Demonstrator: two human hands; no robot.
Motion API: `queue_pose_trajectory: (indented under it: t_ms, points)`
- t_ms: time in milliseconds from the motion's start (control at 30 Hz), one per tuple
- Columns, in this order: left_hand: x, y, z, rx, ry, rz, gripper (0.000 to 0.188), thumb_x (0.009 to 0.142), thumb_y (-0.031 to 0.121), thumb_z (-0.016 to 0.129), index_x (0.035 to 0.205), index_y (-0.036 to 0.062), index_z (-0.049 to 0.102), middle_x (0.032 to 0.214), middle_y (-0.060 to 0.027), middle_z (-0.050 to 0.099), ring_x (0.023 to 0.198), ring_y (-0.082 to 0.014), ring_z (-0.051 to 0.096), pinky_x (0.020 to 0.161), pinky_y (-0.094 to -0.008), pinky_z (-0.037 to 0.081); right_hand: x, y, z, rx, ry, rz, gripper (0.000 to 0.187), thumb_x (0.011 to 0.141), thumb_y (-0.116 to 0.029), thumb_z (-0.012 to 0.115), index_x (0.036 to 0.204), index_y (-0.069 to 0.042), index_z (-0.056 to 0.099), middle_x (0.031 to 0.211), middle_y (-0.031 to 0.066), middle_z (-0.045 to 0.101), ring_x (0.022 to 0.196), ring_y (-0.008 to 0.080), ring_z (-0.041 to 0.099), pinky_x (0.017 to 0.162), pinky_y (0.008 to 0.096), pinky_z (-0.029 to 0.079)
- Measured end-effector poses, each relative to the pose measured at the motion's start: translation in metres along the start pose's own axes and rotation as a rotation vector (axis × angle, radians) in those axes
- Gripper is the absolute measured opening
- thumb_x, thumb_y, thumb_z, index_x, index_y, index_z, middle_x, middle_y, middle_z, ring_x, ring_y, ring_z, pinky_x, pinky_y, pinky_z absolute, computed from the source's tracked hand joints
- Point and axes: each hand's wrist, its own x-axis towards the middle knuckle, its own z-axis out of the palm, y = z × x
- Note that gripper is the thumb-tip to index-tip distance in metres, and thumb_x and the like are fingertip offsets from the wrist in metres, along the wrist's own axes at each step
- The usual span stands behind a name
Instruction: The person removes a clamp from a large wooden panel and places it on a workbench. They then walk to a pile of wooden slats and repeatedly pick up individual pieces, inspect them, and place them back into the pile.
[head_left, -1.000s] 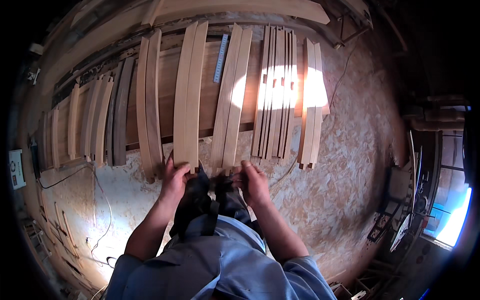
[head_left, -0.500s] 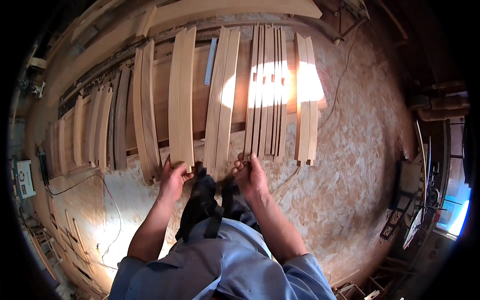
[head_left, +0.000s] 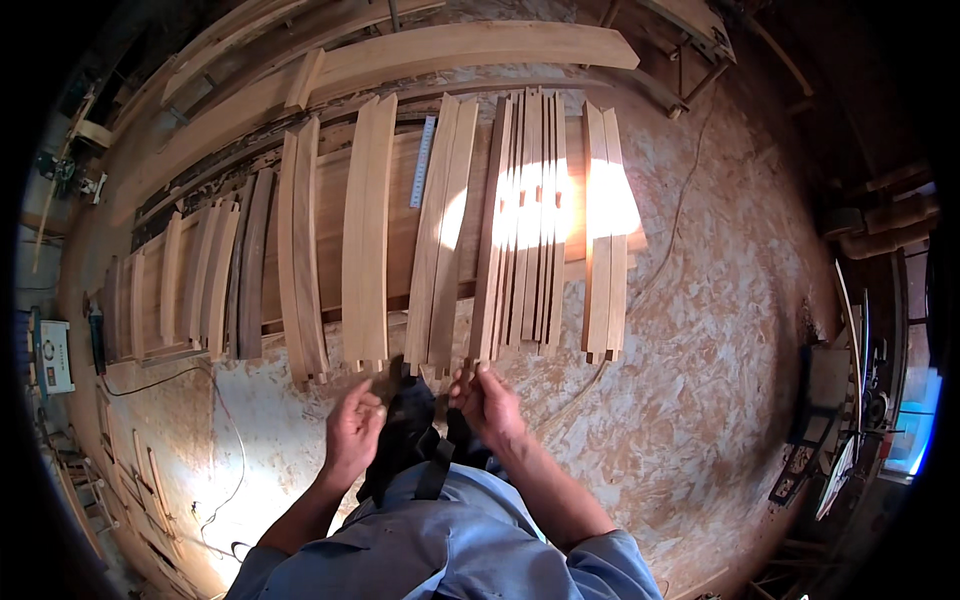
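My right hand (head_left: 487, 403) has thumb and fingers closed on the near end of a narrow wooden strip (head_left: 487, 290), the leftmost of a close-packed bundle of grooved strips (head_left: 530, 280). Loosely curled, my left hand (head_left: 354, 425) is off the wood with nothing in it, just below the tenoned near ends of a pale pair of strips (head_left: 367, 250). Between the hands lies another pair of strips (head_left: 436, 250). To the right of the bundle is a further pair (head_left: 602, 290), partly washed out by bright sunlight.
The strips rest across a wide board (head_left: 330, 210). A white ruler (head_left: 422, 165) lies on it. More strips (head_left: 210, 280) stand in a row at left, some darker. A long plank (head_left: 470, 45) is beyond. Cables (head_left: 240, 450) trail over the blotchy floor (head_left: 690, 400).
My left hand has come away from the end of the pale pair, toward me. My right hand has drawn nearer, and the strip at its fingers has shifted left, apart from the bundle.
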Motion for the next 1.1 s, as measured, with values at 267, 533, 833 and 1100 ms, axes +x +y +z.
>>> queue_pose_trajectory:
  t_ms: [267,533,833,1100]
  points:
    - [0.07,0.092,0.085,0.192,-0.301,0.002,0.067,0.089,0.021,0.063,0.142,-0.0028,0.029,0.105,-0.0134,0.063,0.094,-0.0166,0.063,0.079,-0.0292,0.051,-0.045,0.003,0.013,-0.844,0.062,-0.101,0.012,0.093,-0.014,0.059,0.098,-0.003,0.057,0.084,0.0031,0.062,0.07,0.0096,0.057,0.065,0.0233,0.048]
    - [0.078,0.073,0.094,-0.589,-0.268,-0.384,0.033,0.088,0.011,0.054,0.12,0.0023,0.051,0.099,-0.0114,0.063,0.082,-0.021,0.064,0.072,-0.0354,0.053,-0.052,-0.024,-0.005,-0.739,-0.075,-0.098,0.017,0.093,-0.012,0.058,0.107,-0.001,0.057,0.089,0.0032,0.063,0.078,0.0094,0.059,0.071,0.0248,0.049]
    - [0.075,0.054,0.1,-0.836,-0.276,-0.56,0.019,0.093,0.019,0.053,0.106,0.0046,0.057,0.094,-0.0101,0.063,0.075,-0.0184,0.063,0.067,-0.033,0.053,-0.031,-0.042,-0.01,-0.631,0.029,-0.11,0.02,0.096,-0.019,0.055,0.104,-0.001,0.057,0.09,0.0076,0.066,0.072,0.0134,0.062,0.065,0.0275,0.052]
    - [0.073,0.059,0.1,-0.84,-0.331,-0.342,0.044,0.091,0.023,0.06,0.129,0.0118,0.04,0.079,-0.007,0.057,0.058,-0.0146,0.059,0.049,-0.0278,0.05,-0.015,-0.048,-0.009,-0.307,0.145,-0.044,0.02,0.097,-0.023,0.054,0.098,-0.003,0.055,0.087,0.0076,0.064,0.067,0.0159,0.063,0.059,0.0291,0.053]
